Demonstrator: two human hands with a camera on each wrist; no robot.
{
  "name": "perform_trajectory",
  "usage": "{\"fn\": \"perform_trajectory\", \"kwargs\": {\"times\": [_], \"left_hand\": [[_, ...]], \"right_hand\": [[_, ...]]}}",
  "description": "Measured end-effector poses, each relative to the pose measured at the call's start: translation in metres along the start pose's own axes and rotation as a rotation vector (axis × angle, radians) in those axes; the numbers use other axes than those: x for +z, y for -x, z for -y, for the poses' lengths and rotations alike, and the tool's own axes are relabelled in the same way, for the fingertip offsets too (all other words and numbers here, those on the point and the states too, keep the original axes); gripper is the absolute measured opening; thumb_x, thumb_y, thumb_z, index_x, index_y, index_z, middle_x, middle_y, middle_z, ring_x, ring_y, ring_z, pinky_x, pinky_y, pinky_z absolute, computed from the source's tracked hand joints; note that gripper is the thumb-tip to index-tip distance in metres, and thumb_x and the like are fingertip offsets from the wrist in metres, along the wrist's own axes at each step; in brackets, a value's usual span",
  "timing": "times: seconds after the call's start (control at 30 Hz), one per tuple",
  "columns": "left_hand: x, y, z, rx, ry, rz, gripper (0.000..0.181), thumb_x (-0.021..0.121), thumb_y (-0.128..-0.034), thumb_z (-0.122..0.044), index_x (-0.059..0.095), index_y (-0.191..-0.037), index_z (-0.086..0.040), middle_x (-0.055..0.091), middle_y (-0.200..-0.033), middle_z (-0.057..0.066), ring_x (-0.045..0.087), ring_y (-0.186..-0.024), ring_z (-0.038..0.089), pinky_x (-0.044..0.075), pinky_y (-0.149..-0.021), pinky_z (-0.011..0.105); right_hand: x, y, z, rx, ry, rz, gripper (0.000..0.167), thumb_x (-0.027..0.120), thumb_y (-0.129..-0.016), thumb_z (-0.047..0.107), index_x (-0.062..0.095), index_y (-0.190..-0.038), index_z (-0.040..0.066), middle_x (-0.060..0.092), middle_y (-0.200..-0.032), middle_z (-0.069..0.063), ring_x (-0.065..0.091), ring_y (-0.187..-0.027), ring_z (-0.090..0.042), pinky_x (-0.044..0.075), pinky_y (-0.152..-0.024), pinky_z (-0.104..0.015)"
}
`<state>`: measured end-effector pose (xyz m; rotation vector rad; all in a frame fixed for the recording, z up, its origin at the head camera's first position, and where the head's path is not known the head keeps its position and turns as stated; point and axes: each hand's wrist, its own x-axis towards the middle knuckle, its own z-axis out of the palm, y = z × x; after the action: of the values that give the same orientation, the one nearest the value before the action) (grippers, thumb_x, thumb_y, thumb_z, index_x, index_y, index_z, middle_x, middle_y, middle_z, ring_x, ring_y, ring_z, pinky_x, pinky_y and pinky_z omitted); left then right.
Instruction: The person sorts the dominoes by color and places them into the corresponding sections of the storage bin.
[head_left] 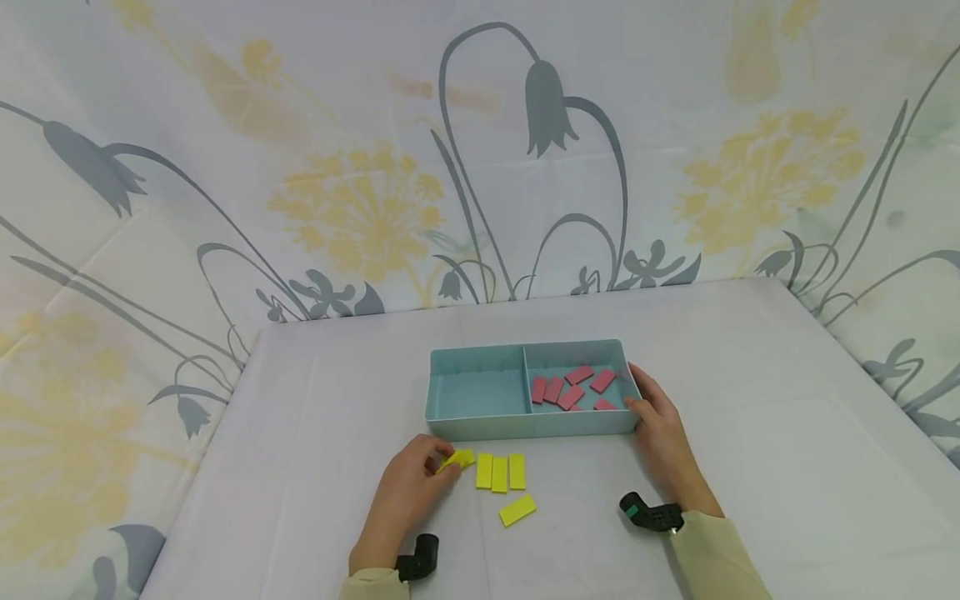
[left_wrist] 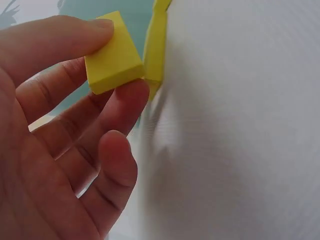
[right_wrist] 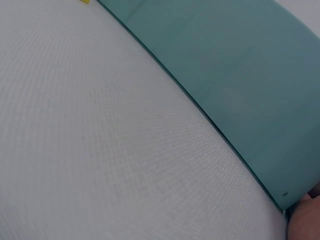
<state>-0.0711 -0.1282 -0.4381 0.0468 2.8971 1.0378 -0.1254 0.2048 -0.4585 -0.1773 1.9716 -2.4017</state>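
My left hand (head_left: 411, 482) pinches a yellow tile (left_wrist: 114, 57) between thumb and fingers, just in front of a light blue two-compartment box (head_left: 480, 427). Beyond the held piece, another yellow tile (left_wrist: 156, 47) shows in the left wrist view. Three yellow tiles (head_left: 499, 475) lie side by side to the right of this hand, and one more yellow tile (head_left: 517, 510) lies slanted nearer me. At the box's right end, my right hand (head_left: 660, 425) grips the wall, thumb at the front corner. Several pink tiles (head_left: 579, 375) lie in the right compartment; the left one holds none.
A white cloth (head_left: 360, 375) covers the table under the box. Behind and at both sides hangs a flower-patterned curtain (head_left: 480, 167). A black wrist device (head_left: 651, 512) is on the right wrist, with another black device (head_left: 418, 557) on the left.
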Motion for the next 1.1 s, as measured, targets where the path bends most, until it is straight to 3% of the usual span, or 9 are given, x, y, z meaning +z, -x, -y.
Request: {"fn": "perform_trajectory", "kwargs": {"times": [0.13, 0.33, 0.53, 0.67, 0.9, 1.1], "left_hand": [[-0.003, 0.000, -0.001, -0.016, 0.049, 0.021, 0.018, 0.064, -0.0803, -0.030, 0.060, -0.094, -0.020, 0.053, -0.080, -0.009, 0.048, -0.071, 0.009, 0.042, -0.062, 0.025], [-0.008, 0.004, -0.007, 0.024, 0.139, 0.015, 0.019, 0.063, -0.0817, -0.030, 0.061, -0.097, -0.020, 0.055, -0.082, -0.008, 0.050, -0.073, 0.009, 0.045, -0.060, 0.024], [-0.012, 0.003, -0.013, 0.047, 0.296, -0.118, 0.019, 0.063, -0.0820, -0.028, 0.061, -0.100, -0.022, 0.059, -0.090, -0.009, 0.053, -0.076, 0.009, 0.047, -0.064, 0.024], [-0.019, -0.001, -0.019, 0.077, 0.350, -0.183, 0.018, 0.062, -0.0827, -0.030, 0.061, -0.100, -0.026, 0.059, -0.093, -0.010, 0.054, -0.076, 0.008, 0.048, -0.065, 0.025], [-0.030, -0.014, -0.035, 0.093, 0.433, -0.126, 0.020, 0.061, -0.0825, -0.035, 0.061, -0.100, -0.027, 0.060, -0.092, -0.007, 0.055, -0.080, 0.011, 0.050, -0.064, 0.028], [-0.029, -0.030, -0.044, 0.109, 0.364, -0.105, 0.021, 0.062, -0.0819, -0.036, 0.061, -0.100, -0.025, 0.060, -0.090, -0.009, 0.054, -0.081, 0.010, 0.047, -0.071, 0.030]], "right_hand": [[-0.001, 0.000, 0.000, 0.000, -0.005, 0.001, 0.052, 0.037, -0.095, 0.010, 0.016, -0.142, 0.003, 0.010, -0.147, -0.010, 0.008, -0.133, -0.026, 0.030, -0.093, -0.012], [-0.001, -0.001, -0.001, 0.002, -0.017, 0.000, 0.052, 0.038, -0.094, 0.010, 0.017, -0.142, 0.004, 0.010, -0.147, -0.010, 0.009, -0.133, -0.025, 0.031, -0.093, -0.012], [0.000, -0.002, -0.002, 0.008, -0.016, -0.012, 0.051, 0.037, -0.094, 0.008, 0.018, -0.142, 0.004, 0.011, -0.147, -0.009, 0.010, -0.133, -0.025, 0.031, -0.093, -0.012], [0.000, -0.003, -0.002, 0.002, -0.017, -0.017, 0.051, 0.036, -0.094, 0.006, 0.018, -0.141, 0.003, 0.012, -0.147, -0.010, 0.011, -0.133, -0.025, 0.031, -0.093, -0.012], [0.000, -0.005, -0.002, -0.001, -0.033, -0.026, 0.051, 0.035, -0.092, 0.003, 0.020, -0.140, 0.002, 0.014, -0.146, -0.011, 0.013, -0.132, -0.025, 0.031, -0.093, -0.014], [0.000, -0.002, -0.003, 0.012, 0.000, -0.048, 0.050, 0.036, -0.093, 0.005, 0.021, -0.141, 0.004, 0.016, -0.146, -0.008, 0.014, -0.132, -0.022, 0.029, -0.094, -0.013]]}}
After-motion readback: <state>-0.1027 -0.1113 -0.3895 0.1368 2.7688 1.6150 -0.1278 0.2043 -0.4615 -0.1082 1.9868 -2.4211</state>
